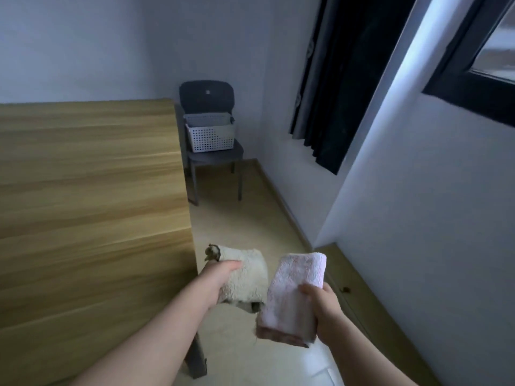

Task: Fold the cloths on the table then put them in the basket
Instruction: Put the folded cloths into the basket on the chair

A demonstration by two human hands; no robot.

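My left hand [216,280] grips a folded cream cloth [246,274] just past the right edge of the wooden table [89,190]. A folded pink cloth [292,296] is held in my right hand [324,307], close beside the cream one and over the floor. The white perforated basket [210,132] stands on a dark chair [209,129] in the far corner, well beyond both hands. Something pale lies inside the basket, but I cannot tell what.
The table top fills the left half of the view. A strip of pale floor [237,218] runs between the table's right edge and the white wall toward the chair. A dark curtain [342,79] and a window [487,51] are on the right wall.
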